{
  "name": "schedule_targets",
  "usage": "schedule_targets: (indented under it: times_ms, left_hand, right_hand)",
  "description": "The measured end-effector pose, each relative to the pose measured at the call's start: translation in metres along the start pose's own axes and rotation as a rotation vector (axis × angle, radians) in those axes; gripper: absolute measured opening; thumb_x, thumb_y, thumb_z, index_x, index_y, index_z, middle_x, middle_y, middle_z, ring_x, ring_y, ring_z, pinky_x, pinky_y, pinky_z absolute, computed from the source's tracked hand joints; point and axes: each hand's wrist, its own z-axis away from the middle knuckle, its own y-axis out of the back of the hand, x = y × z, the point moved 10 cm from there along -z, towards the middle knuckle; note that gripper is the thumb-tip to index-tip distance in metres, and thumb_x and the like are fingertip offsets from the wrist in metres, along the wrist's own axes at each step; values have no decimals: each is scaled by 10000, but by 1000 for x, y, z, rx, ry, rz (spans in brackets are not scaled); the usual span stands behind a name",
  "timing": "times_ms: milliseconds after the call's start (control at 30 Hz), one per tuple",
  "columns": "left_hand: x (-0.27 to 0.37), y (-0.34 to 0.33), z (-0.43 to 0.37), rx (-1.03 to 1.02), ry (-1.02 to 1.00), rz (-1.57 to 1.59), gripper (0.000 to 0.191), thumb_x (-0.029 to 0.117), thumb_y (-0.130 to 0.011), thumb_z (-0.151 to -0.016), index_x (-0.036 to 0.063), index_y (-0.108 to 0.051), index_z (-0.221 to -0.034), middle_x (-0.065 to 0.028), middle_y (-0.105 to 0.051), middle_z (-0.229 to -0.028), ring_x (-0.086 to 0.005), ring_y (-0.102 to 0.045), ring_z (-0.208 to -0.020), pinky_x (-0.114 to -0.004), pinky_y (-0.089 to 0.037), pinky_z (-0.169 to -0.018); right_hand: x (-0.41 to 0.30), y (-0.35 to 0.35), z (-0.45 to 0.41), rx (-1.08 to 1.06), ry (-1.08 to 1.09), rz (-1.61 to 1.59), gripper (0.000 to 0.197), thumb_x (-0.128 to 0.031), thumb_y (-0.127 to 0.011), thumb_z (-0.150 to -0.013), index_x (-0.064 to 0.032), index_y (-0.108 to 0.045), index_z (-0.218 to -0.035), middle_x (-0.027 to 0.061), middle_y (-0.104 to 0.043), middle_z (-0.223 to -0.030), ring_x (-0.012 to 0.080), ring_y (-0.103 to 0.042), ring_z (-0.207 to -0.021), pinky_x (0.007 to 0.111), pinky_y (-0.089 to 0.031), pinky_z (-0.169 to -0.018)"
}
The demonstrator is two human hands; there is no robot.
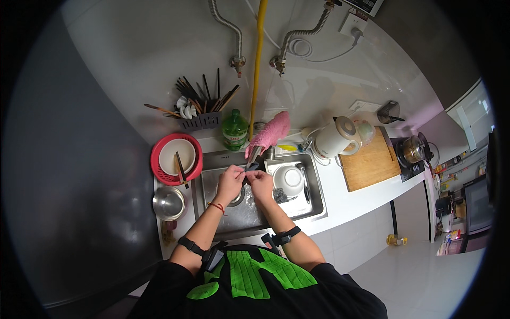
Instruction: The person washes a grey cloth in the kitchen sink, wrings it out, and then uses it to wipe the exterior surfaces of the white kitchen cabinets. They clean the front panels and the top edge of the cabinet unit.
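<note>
My left hand (230,183) and my right hand (259,185) meet over the left basin of a stainless steel double sink (235,221). Their fingertips pinch a small dark grey item (251,166), mostly covered by the fingers, so its kind cannot be told. Just above it is the end of a metal faucet (255,152), with a pink cloth (271,131) draped over the spout. In the right basin, beside my right hand, lie an upturned white bowl (288,180), a dark scouring pad (280,195) and a black-handled utensil (306,187).
A red basket (156,169) with a white bowl (169,153) and chopsticks stands left of the sink, near a steel bowl (169,203). Behind are a utensil holder (199,121) and green bottle (234,131). Rightward stand an electric kettle (332,139) and wooden cutting board (368,169).
</note>
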Motion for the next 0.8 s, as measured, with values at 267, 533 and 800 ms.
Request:
schedule_targets:
  times_ms: [267,533,800]
  left_hand:
    - [-15,16,-6,-41,5,125,381,-100,-645,-814,24,-574,-1168,-163,-746,-978,-197,-710,-898,-304,-534,-802]
    - [-15,23,-4,-129,9,140,348,-147,-577,-838,26,-578,-1140,-156,-735,-1012,-179,-686,-944,-277,-514,-827]
    - [-1,32,-4,-175,-9,103,318,-157,-573,-822,13,-601,-1089,-160,-733,-1010,-218,-701,-959,-297,-521,-806]
  right_hand:
    - [11,-29,1,-401,-15,-97,198,-4,-516,-969,67,-668,-1075,87,-691,-1007,137,-637,-925,267,-501,-846]
    - [13,14,-38,-183,11,229,222,-118,-647,-930,5,-616,-1112,16,-640,-834,76,-541,-678,247,-445,-573]
    - [-11,-5,-47,-256,321,884,218,-139,-716,-773,32,-708,-907,152,-696,-765,170,-679,-713,311,-533,-643]
